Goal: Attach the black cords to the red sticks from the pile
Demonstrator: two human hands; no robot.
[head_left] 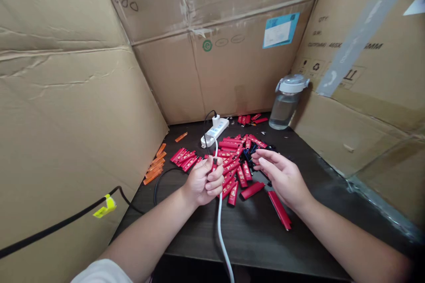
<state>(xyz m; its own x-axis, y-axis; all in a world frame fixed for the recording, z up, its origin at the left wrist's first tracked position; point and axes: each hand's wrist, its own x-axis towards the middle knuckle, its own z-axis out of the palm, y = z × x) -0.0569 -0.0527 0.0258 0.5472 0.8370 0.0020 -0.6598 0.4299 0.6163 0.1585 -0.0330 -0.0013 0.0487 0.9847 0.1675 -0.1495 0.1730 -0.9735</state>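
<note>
In my left hand [205, 181], closed in a fist, is a small red lighter [214, 164] with a black top, held upright between thumb and fingers. My right hand [280, 174] hovers over the right side of the pile with its fingers loosely bent and apart; nothing shows in it. Just beyond those fingertips lie small black and dark-blue parts [247, 157], partly hidden. Many red pieces with gold lettering [233, 193] are heaped between and behind both hands. A plain red piece [252, 190] and a long red one [279, 210] lie nearest to my right hand.
A white power strip [215, 131] with a plugged-in adapter stands behind the pile; its white cable [220, 230] runs toward me. Orange strips [154, 168] lie at the left. A water bottle [286, 102] stands back right. Cardboard walls [232, 75] enclose the dark table [195, 239].
</note>
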